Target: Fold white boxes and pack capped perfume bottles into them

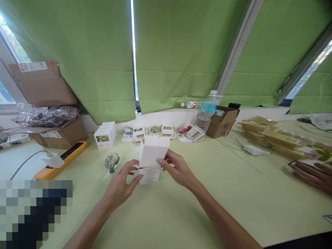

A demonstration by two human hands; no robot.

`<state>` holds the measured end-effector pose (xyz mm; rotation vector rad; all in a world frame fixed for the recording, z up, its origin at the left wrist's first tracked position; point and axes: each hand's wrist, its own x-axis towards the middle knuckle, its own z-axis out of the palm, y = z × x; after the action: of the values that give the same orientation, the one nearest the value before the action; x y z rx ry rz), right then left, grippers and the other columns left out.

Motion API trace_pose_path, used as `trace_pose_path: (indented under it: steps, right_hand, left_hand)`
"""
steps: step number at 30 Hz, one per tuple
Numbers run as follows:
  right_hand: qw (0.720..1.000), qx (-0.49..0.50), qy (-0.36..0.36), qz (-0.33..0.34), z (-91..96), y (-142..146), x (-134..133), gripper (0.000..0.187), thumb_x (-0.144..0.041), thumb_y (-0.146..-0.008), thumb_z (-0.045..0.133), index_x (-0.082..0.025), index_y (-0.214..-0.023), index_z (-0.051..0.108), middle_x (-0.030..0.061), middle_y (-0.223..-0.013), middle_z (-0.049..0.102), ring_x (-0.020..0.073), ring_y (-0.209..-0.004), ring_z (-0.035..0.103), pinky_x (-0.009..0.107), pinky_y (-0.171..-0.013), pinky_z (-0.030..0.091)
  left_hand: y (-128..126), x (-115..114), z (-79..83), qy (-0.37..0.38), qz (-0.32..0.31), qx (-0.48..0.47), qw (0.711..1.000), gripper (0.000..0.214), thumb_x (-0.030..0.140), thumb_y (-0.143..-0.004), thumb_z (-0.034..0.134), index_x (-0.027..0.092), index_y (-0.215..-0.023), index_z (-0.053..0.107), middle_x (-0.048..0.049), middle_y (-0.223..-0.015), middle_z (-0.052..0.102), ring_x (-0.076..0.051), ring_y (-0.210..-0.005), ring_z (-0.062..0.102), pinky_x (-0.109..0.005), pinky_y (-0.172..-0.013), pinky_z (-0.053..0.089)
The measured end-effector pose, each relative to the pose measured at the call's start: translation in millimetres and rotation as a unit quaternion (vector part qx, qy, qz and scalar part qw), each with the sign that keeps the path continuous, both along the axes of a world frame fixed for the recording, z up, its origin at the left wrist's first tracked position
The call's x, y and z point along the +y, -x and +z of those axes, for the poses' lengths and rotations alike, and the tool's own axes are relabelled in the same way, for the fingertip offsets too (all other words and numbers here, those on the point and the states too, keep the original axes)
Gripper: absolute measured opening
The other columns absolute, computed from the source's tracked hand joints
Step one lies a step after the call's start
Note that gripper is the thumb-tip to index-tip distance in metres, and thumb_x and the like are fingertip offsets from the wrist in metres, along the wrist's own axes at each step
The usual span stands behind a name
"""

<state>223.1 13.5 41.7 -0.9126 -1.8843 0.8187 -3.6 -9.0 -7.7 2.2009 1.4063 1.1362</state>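
Nearest the camera, the person's forearms (215, 207) reach over the table (181, 221) to a white carton (149, 175) between both hands, its upper panel (155, 152) raised. The right hand (178, 169) has thumb and fingers closed on that panel's lower right corner. The left hand (120, 186) has its fingers part open, tips at the carton's left edge; whether they grip or merely steady it cannot be told. A pull stronger than the left side's bracing could crease the panel or tip the carton. A rounded glass bottle (112, 160) sits just beside the left hand, so a sideways sweep might knock it rolling.
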Motion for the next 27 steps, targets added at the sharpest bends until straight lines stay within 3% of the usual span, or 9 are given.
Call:
trace_pose_path:
  steps: [18,24,27]
  right_hand:
    - [1.0,-0.017,-0.023,-0.005,0.1,4.8,-3.5,0.032,-0.038,-0.093,0.042,-0.025,-0.122,0.051,0.0041,-0.101,0.06,0.0136,-0.072,0.053,0.025,-0.055,0.048]
    - [0.999,-0.028,-0.032,-0.018,0.5,5.1,-4.5,0.029,-0.038,-0.092,0.045,-0.026,-0.117,0.051,0.0036,-0.104,0.06,0.0136,-0.073,0.054,0.026,-0.059,0.049]
    - [0.999,-0.02,-0.028,-0.033,-2.0,4.9,-4.5,0.036,-0.037,-0.09,0.049,-0.026,-0.123,0.044,0.005,-0.111,0.058,0.014,-0.076,0.057,0.027,-0.062,0.05]
  left_hand:
    - [-1.6,0.2,2.3,-0.026,-0.036,-0.008,0.999,0.034,0.029,-0.086,0.053,0.029,-0.119,0.045,-0.0028,-0.113,0.061,-0.016,-0.089,0.067,-0.031,-0.076,0.058]
    - [-1.3,-0.4,1.1,-0.009,-0.014,-0.003,1.0,0.035,0.033,-0.086,0.053,0.028,-0.119,0.043,-0.0035,-0.11,0.063,-0.018,-0.086,0.068,-0.034,-0.073,0.058]
    - [-1.4,-0.3,-0.3,-0.002,-0.006,-0.002,1.0,0.042,0.033,-0.085,0.054,0.029,-0.124,0.039,-0.0037,-0.114,0.062,-0.018,-0.09,0.067,-0.034,-0.076,0.058]
